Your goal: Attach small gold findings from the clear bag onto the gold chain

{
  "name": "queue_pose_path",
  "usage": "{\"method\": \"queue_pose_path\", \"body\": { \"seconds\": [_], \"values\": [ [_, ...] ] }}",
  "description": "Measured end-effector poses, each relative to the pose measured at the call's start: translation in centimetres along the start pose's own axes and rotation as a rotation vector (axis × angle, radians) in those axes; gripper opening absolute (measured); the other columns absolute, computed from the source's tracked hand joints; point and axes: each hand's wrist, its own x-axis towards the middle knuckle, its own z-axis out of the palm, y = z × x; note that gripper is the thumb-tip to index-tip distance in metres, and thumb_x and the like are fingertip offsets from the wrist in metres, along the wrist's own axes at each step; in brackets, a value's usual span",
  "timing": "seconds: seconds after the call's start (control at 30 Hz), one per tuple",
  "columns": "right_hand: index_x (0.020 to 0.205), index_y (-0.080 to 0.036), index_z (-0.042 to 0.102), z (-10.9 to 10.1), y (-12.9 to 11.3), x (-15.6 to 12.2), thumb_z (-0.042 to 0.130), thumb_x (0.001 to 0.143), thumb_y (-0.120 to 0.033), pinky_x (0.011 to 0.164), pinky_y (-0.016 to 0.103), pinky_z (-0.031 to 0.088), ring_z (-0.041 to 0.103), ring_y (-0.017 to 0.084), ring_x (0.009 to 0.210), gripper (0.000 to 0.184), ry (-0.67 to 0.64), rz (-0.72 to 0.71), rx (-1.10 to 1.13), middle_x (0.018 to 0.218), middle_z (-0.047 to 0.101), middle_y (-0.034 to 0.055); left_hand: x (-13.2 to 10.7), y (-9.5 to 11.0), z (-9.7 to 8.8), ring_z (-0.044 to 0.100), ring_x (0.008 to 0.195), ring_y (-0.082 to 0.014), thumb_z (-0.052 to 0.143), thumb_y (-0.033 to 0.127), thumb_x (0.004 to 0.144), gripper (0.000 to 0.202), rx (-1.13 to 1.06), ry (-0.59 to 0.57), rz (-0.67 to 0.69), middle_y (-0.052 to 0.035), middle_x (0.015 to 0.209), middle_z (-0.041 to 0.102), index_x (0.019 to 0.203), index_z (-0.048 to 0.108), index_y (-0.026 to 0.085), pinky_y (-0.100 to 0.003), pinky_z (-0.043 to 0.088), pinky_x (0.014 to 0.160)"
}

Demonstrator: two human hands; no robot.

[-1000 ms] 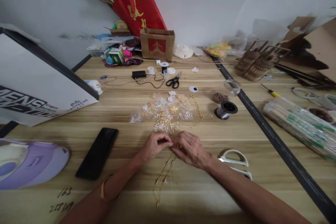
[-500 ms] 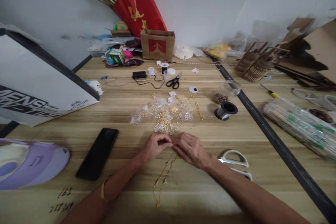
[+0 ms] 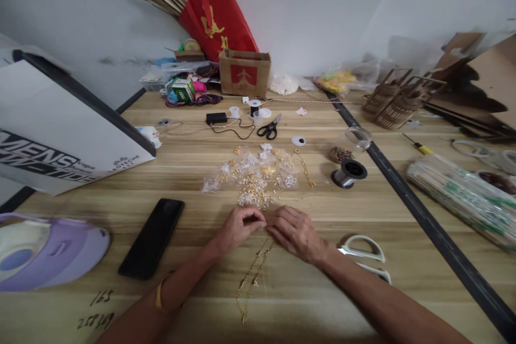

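Observation:
My left hand and my right hand meet at the fingertips over the middle of the table. Both are closed in a pinch at the upper end of a thin gold chain, whose exact join is hidden by the fingers. The chain hangs down in a long narrow loop with small sparkling beads on it. Just beyond my fingers lies a heap of clear and gold beads, among small plastic bags of findings. A shorter gold chain lies right of the bags.
White-handled scissors lie beside my right forearm, and a black phone left of my left hand. A wire spool, black scissors and a tipped jar of beads stand farther back. A purple visor sits at far left.
The whole view has shifted slightly, so everything appears a little lower and to the right. My hands keep their pinch, with the fingertips still together and the chain hanging below.

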Motion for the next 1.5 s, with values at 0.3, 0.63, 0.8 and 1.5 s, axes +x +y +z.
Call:
{"method": "queue_pose_path", "body": {
  "seconds": [0.3,0.63,0.8,1.5],
  "values": [
    [0.088,-0.015,0.06,0.0,-0.1,0.0,0.047,0.092,-0.018,0.067,0.03,0.044,0.051,0.018,0.074,0.013,-0.009,0.01,-0.024,0.076,0.059,0.0068,0.0,-0.3,0.1,0.057,0.067,-0.0142,0.063,0.017,0.075,0.009,0.031,0.018,0.01,-0.0029,0.068,0.065,0.067,0.064,0.013,-0.024,0.044,0.066],
    [0.085,-0.016,0.056,0.2,0.3,-0.1,0.045,0.091,-0.017,0.065,0.03,0.043,0.049,0.018,0.072,0.012,0.024,0.037,0.001,0.077,0.057,0.0074,0.1,-1.0,-0.6,0.056,0.066,-0.0136,0.058,0.018,0.078,0.009,0.089,0.079,0.012,-0.0025,0.069,0.063,0.071,0.062,0.014,-0.023,0.044,0.064],
    [0.083,-0.016,0.054,0.1,0.2,-0.1,0.043,0.092,-0.019,0.065,0.03,0.042,0.049,0.019,0.073,0.015,0.02,0.058,-0.013,0.077,0.056,0.0072,0.1,-1.2,-1.6,0.058,0.07,-0.0144,0.058,0.02,0.08,0.009,0.137,0.161,0.019,-0.0034,0.073,0.064,0.075,0.062,0.013,-0.024,0.046,0.067],
    [0.079,-0.016,0.055,-0.3,0.0,0.5,0.041,0.094,-0.019,0.066,0.029,0.04,0.047,0.018,0.073,0.02,0.004,0.211,-0.063,0.078,0.057,0.0067,0.7,-1.5,-0.8,0.056,0.074,-0.0163,0.052,0.017,0.088,0.016,0.809,0.029,0.38,-0.0037,0.077,0.063,0.079,0.065,0.016,-0.032,0.046,0.077]
  ]
}}
